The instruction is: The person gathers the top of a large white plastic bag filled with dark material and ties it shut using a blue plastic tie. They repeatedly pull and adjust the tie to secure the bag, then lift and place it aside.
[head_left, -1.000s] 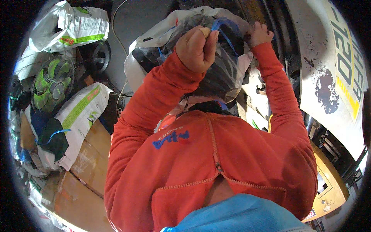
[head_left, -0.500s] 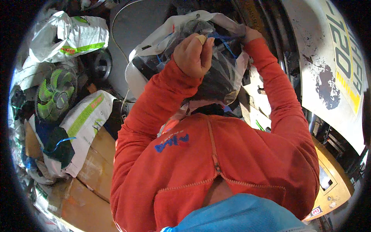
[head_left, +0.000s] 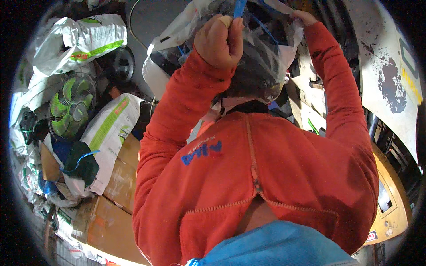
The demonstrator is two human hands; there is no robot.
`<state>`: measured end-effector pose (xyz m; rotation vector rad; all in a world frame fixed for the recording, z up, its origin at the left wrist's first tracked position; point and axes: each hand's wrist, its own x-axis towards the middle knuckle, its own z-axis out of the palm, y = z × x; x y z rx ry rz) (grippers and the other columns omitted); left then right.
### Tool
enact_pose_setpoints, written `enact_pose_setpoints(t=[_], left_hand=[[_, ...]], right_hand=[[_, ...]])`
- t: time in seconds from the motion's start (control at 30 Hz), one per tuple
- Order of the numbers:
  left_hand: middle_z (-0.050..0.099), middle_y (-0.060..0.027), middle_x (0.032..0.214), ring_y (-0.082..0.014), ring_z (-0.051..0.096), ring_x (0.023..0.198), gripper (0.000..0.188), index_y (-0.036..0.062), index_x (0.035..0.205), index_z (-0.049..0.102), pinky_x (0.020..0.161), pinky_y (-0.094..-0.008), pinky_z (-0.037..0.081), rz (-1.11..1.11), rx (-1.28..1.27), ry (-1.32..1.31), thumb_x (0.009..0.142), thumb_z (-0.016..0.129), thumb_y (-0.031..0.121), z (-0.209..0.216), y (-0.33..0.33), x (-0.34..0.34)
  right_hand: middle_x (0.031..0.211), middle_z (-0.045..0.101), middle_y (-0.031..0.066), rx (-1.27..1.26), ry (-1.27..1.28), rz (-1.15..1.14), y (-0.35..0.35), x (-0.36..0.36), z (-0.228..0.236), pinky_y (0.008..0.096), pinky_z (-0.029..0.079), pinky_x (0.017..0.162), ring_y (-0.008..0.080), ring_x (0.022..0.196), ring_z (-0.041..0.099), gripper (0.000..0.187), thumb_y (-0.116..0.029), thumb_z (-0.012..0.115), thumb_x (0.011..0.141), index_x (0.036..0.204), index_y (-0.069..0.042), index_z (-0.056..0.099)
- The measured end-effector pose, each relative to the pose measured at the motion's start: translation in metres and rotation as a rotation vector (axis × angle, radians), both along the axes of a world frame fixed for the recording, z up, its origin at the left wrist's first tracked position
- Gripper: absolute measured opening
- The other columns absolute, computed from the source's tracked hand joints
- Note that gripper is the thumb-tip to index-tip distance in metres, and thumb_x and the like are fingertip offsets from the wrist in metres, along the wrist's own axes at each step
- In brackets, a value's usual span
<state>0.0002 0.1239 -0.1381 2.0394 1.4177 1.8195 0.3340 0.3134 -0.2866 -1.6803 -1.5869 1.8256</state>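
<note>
A large white sack (head_left: 154,77) with dark contents under clear plastic stands open in front of my chest. My left hand (head_left: 218,42) is closed in a pinch above its near left part, with a blue strap (head_left: 239,8) rising from between thumb and fingers. A thin blue cord (head_left: 265,29) runs across the dark opening to the right. At the sack's far right rim, my right hand (head_left: 305,17) grips the edge; its fingertips are partly hidden by the plastic. What lies deep inside the sack is too dark to make out.
Left of me are a green-bladed fan (head_left: 71,106), a white and green sack (head_left: 102,37), another such sack (head_left: 108,133) and cardboard boxes (head_left: 111,224). A peeling white panel (head_left: 381,75) stands at right, above a yellow casing (head_left: 390,213).
The sack and both hands now sit higher in the picture, and my right hand is farther right. More of the blue strap shows above my left hand.
</note>
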Motion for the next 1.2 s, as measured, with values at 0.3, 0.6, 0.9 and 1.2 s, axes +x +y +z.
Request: enact_pose_setpoints(t=[0.3,0.6,0.9,1.2], left_hand=[[0.044,-0.0104,0.056,-0.0265,0.042,0.044,0.011,0.0002,0.073,0.043,0.039,-0.0322,0.035,0.006,0.001,0.02,0.076,0.054,0.0,0.002,-0.002,0.001],[0.05,-0.0111,0.059,-0.0255,0.047,0.047,0.007,0.0003,0.075,0.043,0.041,-0.0325,0.038,-0.018,-0.052,0.082,0.078,0.049,-0.001,0.001,-0.008,0.0],[0.042,-0.0105,0.056,-0.0264,0.042,0.043,0.012,0.0007,0.074,0.042,0.038,-0.0328,0.035,-0.06,-0.054,0.057,0.075,0.054,0.0,0.0,-0.007,0.001],[0.044,-0.0114,0.058,-0.0271,0.043,0.044,0.013,0.0002,0.075,0.043,0.039,-0.033,0.037,-0.027,0.008,0.069,0.073,0.055,-0.002,-0.002,-0.007,0.0]], right_hand=[[0.08,0.06,0.0087,-0.521,0.549,-0.287,-0.032,-0.008,0.027,0.0333,0.047,0.073,0.0197,0.074,0.059,0.019,-0.015,0.055,0.076,0.09,-0.002,0.06],[0.077,0.06,0.0074,0.732,-0.398,0.158,-0.019,-0.006,0.049,0.0338,0.048,0.073,0.021,0.075,0.059,0.022,-0.019,0.057,0.076,0.089,-0.001,0.059],[0.087,0.059,0.0081,-0.188,0.192,-0.186,-0.012,-0.002,0.056,0.0305,0.045,0.068,0.0182,0.076,0.055,0.029,-0.023,0.055,0.08,0.102,-0.005,0.052],[0.097,0.058,0.0085,0.349,0.029,0.064,-0.047,-0.026,0.064,0.0308,0.042,0.078,0.0194,0.085,0.055,0.045,-0.035,0.055,0.078,0.109,-0.004,0.051]])
